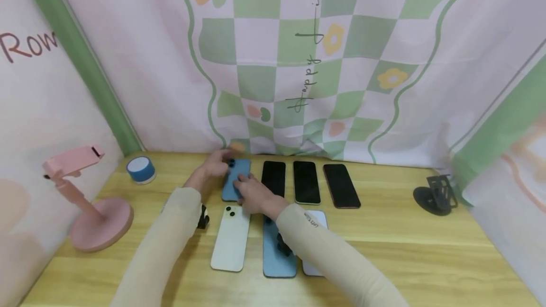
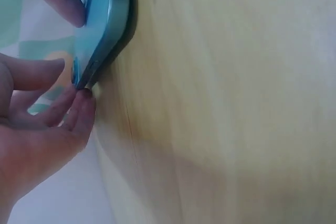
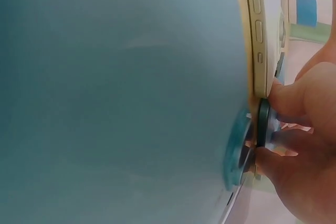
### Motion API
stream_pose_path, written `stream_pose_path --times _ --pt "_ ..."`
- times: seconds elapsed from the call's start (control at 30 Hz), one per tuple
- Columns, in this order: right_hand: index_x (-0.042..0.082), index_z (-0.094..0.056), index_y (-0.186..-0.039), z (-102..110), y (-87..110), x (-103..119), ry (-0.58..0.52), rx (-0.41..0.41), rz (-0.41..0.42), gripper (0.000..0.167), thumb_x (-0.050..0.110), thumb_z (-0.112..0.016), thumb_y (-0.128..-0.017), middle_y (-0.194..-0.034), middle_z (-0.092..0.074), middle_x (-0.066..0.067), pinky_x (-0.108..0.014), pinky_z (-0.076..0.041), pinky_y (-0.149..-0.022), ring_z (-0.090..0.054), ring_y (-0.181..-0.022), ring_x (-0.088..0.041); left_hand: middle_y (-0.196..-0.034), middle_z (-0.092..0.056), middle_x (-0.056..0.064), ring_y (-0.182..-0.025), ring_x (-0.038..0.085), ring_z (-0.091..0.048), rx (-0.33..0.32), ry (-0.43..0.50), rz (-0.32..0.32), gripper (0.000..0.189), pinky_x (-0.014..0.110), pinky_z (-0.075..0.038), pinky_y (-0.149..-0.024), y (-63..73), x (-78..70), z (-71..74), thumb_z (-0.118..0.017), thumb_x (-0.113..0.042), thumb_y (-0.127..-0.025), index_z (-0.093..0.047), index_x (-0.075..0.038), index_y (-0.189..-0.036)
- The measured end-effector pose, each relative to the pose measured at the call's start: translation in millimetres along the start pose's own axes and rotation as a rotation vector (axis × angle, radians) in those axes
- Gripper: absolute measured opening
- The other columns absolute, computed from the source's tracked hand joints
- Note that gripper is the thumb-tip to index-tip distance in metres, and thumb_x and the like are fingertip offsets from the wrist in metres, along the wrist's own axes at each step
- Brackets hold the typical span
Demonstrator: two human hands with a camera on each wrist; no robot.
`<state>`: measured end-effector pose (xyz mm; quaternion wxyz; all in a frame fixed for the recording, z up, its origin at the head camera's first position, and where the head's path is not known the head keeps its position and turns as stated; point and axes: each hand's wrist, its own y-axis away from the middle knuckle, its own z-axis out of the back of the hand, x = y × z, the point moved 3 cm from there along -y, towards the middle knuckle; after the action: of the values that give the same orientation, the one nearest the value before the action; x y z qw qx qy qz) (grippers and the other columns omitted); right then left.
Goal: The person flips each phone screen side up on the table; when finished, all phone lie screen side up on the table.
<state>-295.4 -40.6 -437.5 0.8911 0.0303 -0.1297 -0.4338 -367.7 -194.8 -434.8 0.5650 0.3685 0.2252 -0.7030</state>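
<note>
A blue phone lies back up at the far left of the phones, lenses toward the wall. My left hand is at its camera end; in the left wrist view the fingertips meet the corner by the lenses, and the thumb stays apart above. My right hand reaches across from the right, fingertips on the phone's back. Under my right wrist lies a larger blue phone, partly covered, filling most of the right wrist view. Left of it is a cream-white phone, back up.
Three phones, screens up, stand in the far row: one partly hidden, one in the middle, one at right. A pale phone is under my right sleeve. Pink stand and blue-white round container are left; black stand is right.
</note>
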Motion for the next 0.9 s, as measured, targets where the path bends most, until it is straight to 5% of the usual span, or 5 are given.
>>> stream_pose_path --times 0.2,0.47,0.9 --pt "0.009 -0.040 -0.160 -0.1 1.5 0.8 0.005 0.004 -0.007 0.061 0.023 -0.062 -0.104 -0.171 -0.030 -0.017 -0.046 -0.039 -0.126 -0.031 -0.156 -0.048 -0.150 -0.050 0.035 -0.142 0.048 -0.047 -0.069 0.043 0.000 0.076 0.056 -0.043 -0.119 0.1 0.7 -0.3 -0.053 0.013 -0.079 -0.039 0.010 -0.153" --pt "0.008 -0.042 -0.159 0.7 5.1 2.6 0.004 -0.013 0.008 0.061 0.023 -0.063 -0.104 -0.170 -0.033 -0.018 -0.046 -0.039 -0.125 -0.034 -0.155 -0.045 -0.142 -0.056 0.036 -0.134 0.050 -0.054 -0.117 -0.030 -0.044 0.069 0.055 -0.048 -0.114 2.9 0.5 -1.8 -0.058 0.012 -0.077 -0.047 0.014 -0.145" --pt "0.011 -0.039 -0.160 -0.9 5.9 1.4 -0.033 -0.015 0.003 0.062 0.023 -0.062 -0.105 -0.171 -0.030 -0.016 -0.047 -0.040 -0.125 -0.032 -0.157 -0.045 -0.131 -0.063 0.032 -0.119 0.042 -0.062 -0.174 -0.030 0.101 0.038 0.046 -0.054 -0.102 1.1 2.4 -3.9 -0.061 -0.006 -0.095 -0.062 0.009 -0.129"
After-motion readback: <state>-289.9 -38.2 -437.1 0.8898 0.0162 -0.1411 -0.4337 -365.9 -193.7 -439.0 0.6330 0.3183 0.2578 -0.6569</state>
